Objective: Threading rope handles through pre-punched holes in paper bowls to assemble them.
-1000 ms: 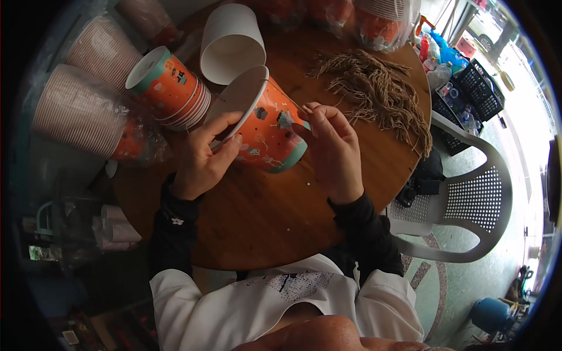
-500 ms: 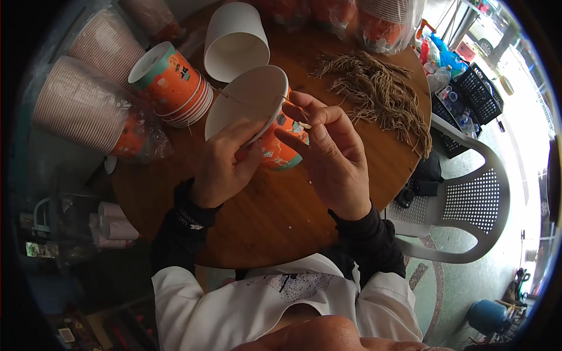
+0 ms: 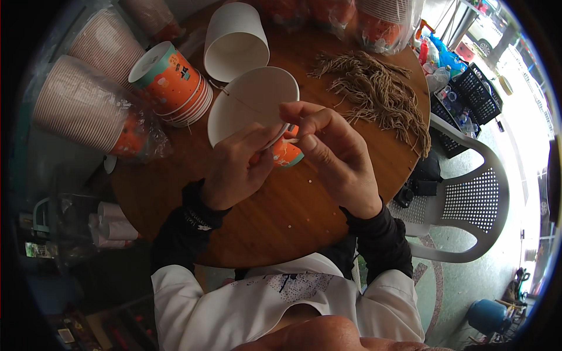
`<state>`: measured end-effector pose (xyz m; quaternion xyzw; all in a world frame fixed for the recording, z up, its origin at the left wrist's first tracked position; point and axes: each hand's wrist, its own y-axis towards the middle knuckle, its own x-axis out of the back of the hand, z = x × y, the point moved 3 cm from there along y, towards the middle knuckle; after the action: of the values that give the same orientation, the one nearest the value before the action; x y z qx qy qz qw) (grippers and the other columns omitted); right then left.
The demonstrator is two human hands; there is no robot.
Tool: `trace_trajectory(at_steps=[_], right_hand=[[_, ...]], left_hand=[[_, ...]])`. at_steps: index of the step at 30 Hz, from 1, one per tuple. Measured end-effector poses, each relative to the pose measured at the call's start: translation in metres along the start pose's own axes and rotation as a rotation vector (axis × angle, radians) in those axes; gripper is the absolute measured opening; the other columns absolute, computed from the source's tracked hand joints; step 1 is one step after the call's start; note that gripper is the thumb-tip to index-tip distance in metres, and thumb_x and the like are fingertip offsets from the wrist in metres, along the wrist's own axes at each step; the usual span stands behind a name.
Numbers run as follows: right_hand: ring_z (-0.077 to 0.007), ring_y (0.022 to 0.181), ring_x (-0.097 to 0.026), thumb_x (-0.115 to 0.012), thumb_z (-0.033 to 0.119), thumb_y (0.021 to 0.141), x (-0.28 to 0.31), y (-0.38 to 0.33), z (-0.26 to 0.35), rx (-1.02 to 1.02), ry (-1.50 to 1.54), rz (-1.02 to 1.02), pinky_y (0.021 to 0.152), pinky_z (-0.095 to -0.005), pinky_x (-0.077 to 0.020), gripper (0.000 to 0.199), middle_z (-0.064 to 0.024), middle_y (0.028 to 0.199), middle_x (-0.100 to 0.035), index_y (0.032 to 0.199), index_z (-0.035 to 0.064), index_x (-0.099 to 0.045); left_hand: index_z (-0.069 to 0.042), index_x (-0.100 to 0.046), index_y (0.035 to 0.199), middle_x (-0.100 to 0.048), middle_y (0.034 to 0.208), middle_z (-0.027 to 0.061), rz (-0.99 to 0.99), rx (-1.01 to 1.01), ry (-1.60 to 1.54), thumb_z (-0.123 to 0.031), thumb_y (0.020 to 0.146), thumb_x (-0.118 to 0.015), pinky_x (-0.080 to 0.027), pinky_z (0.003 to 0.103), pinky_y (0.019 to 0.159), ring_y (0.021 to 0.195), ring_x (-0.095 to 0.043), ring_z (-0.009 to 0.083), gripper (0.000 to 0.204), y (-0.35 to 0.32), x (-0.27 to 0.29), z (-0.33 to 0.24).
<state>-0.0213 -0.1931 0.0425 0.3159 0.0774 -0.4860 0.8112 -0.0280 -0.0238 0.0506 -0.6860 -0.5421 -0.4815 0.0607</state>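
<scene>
A large paper bucket (image 3: 249,96), white inside and orange with a green band outside, lies tilted on the round wooden table with its mouth toward me. My left hand (image 3: 241,165) grips its near rim, thumb outside. A thin cord (image 3: 219,88) passes through the far left of the rim and runs across the mouth. At the right side of the rim, my right hand (image 3: 342,155) pinches a light cord end between thumb and fingers. Part of the bucket's printed side is hidden behind both hands. A loose bundle of brown cords (image 3: 374,96) lies to the right.
Behind the bucket lies a plain white bucket (image 3: 237,38). A stack of orange printed buckets (image 3: 175,85) stands left of it, beside plastic-wrapped stacks (image 3: 79,105). More wrapped buckets (image 3: 383,26) sit at the far edge. A grey plastic chair (image 3: 477,202) and black crates (image 3: 477,93) stand right.
The bucket has shifted and turned slightly to the right with my left hand. My right fingers have come down and closed together at the rim, near the cord end.
</scene>
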Motion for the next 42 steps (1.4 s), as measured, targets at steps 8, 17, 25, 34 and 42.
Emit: trace_trajectory(at_steps=[8,17,25,34,42], right_hand=[[-0.0137,0.112,-0.053,-0.055,0.009,0.098,0.024,0.007,-0.021,0.030,-0.029,0.043,0.098,-0.0330,-0.0451,0.008,-0.0096,0.126,-0.055,0.102,0.0028,-0.057],[-0.0178,0.104,-0.060,-0.048,0.010,0.100,0.040,-0.006,-0.041,0.023,0.098,-0.250,0.091,-0.0358,-0.0525,0.009,-0.0112,0.116,-0.058,0.100,0.0028,-0.054],[-0.0111,0.099,-0.058,-0.057,0.003,0.095,0.034,-0.015,-0.049,0.078,-0.339,-0.398,0.088,-0.0263,-0.0505,0.006,-0.0082,0.118,-0.057,0.096,-0.0027,-0.058],[-0.0163,0.097,-0.063,-0.061,0.000,0.090,0.037,-0.010,-0.050,0.151,-0.485,-0.433,0.078,-0.0284,-0.0575,0.006,-0.0100,0.112,-0.055,0.095,-0.0025,-0.058],[-0.0151,0.092,-0.062,-0.064,0.005,0.089,0.040,-0.009,-0.050,0.118,-0.517,-0.453,0.071,-0.0267,-0.0549,0.007,-0.0092,0.109,-0.058,0.093,-0.0002,-0.060]], left_hand=[[0.000,-0.060,0.111,-0.065,0.097,0.0162,-0.035,-0.005,-0.092,0.004,0.081,-0.060,-0.055,0.035,0.069,0.083,-0.067,0.0310,0.030,0.004,-0.002,0.007],[-0.002,-0.055,0.087,-0.064,0.078,0.0102,-0.056,0.071,-0.069,-0.001,0.080,-0.071,-0.051,0.032,0.059,0.069,-0.065,0.0235,0.017,0.007,-0.010,0.012],[-0.003,-0.056,0.086,-0.061,0.074,0.0039,-0.112,0.138,-0.164,-0.005,0.080,-0.076,-0.050,0.027,0.061,0.066,-0.060,0.0121,0.021,0.007,-0.016,0.024],[-0.003,-0.053,0.087,-0.059,0.074,0.0038,-0.124,0.119,-0.148,-0.003,0.079,-0.076,-0.049,0.027,0.061,0.065,-0.058,0.0119,0.024,0.009,-0.018,0.023],[-0.004,-0.051,0.086,-0.057,0.077,0.0060,-0.137,-0.007,-0.054,0.001,0.081,-0.073,-0.048,0.029,0.059,0.065,-0.057,0.0156,0.023,0.009,-0.019,0.014]])
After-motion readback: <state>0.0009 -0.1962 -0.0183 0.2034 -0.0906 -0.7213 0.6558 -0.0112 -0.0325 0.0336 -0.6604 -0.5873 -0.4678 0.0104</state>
